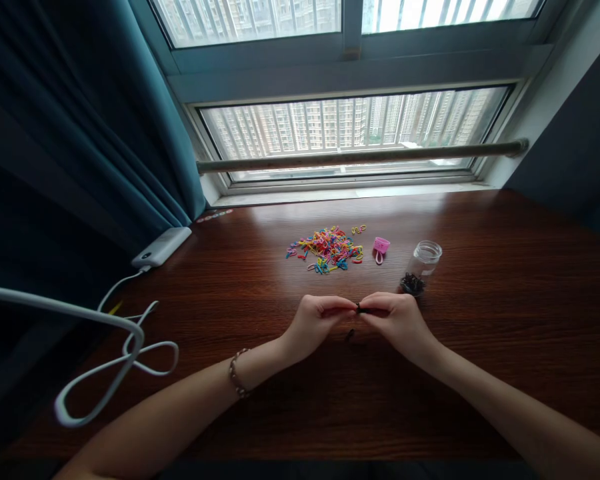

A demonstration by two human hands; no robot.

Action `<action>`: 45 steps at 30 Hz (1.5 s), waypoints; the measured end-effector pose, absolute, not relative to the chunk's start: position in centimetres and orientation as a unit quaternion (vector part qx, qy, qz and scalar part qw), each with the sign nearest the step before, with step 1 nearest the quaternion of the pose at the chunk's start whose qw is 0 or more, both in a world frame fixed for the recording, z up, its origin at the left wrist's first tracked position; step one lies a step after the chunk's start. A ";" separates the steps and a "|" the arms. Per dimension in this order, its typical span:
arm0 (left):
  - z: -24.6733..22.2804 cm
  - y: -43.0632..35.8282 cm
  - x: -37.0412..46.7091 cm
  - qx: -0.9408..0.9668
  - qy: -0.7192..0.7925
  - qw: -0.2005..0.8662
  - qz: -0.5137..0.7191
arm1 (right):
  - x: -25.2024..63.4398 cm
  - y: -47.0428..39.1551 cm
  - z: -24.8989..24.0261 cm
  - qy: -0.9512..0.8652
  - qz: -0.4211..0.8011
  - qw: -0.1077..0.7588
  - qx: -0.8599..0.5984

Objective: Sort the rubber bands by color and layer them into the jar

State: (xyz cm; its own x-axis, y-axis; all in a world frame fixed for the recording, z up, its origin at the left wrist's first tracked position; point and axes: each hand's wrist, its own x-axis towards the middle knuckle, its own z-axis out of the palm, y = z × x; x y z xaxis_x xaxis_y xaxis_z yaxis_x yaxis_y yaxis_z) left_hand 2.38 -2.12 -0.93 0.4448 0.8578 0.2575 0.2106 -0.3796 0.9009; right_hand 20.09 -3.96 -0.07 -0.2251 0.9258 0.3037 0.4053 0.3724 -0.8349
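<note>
Glass jar (423,268) near the right hand (403,321) holds black pieces (413,285).

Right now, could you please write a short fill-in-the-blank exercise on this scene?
1. While the left hand and right hand meet at a small dark piece, a ____ circles the left wrist.
2. Dark bits show inside the glass ____.
3. The colourful pile lies to the ____ of the pink piece.

Missing words: bracelet; jar; left.

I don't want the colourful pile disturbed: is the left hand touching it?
Apart. In the head view, a strip of tabletop shows between the left hand and the pile beyond it.
</note>
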 end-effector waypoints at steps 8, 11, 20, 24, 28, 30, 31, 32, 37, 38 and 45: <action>0.6 -2.5 2.3 0.816 0.257 0.286 0.432 | 20.2 -5.0 1.8 -0.720 0.236 0.456 -0.468; 1.2 -1.8 2.5 0.829 0.239 0.285 0.419 | 21.8 -4.1 4.6 -0.714 0.235 0.438 -0.494; 1.9 3.9 9.5 0.821 0.274 0.304 0.397 | 30.2 0.7 15.9 -0.728 0.275 0.338 -0.529; 0.6 5.0 12.8 0.822 0.252 0.354 0.368 | 31.2 1.9 14.4 -0.726 0.322 0.303 -0.526; -0.4 5.0 13.5 0.821 0.229 0.377 0.363 | 32.0 2.9 13.0 -0.716 0.360 0.254 -0.541; -0.6 4.9 13.1 0.814 0.246 0.378 0.367 | 32.2 3.3 12.8 -0.713 0.375 0.236 -0.544; -0.6 4.8 12.9 0.810 0.256 0.376 0.370 | 32.1 3.5 12.6 -0.715 0.381 0.230 -0.540; -0.6 4.8 12.6 0.807 0.264 0.373 0.373 | 32.0 3.6 12.5 -0.719 0.383 0.227 -0.534; -0.6 4.7 11.9 0.803 0.289 0.351 0.385 | 31.0 4.0 12.0 -0.732 0.366 0.230 -0.527; -0.6 4.7 11.9 0.803 0.292 0.348 0.386 | 30.8 4.0 11.9 -0.733 0.355 0.227 -0.534; -0.8 5.1 11.9 0.790 0.309 0.349 0.397 | 30.5 4.0 11.7 -0.753 0.259 0.193 -0.574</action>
State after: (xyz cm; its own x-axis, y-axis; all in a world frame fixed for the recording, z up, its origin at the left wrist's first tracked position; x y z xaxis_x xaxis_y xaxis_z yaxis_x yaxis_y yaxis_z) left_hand 11.87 5.06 -0.85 0.4938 0.7662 0.4112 0.2116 -0.5645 0.7979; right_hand 30.53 4.02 11.67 -0.2672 0.9636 -0.0069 0.7636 0.2073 -0.6115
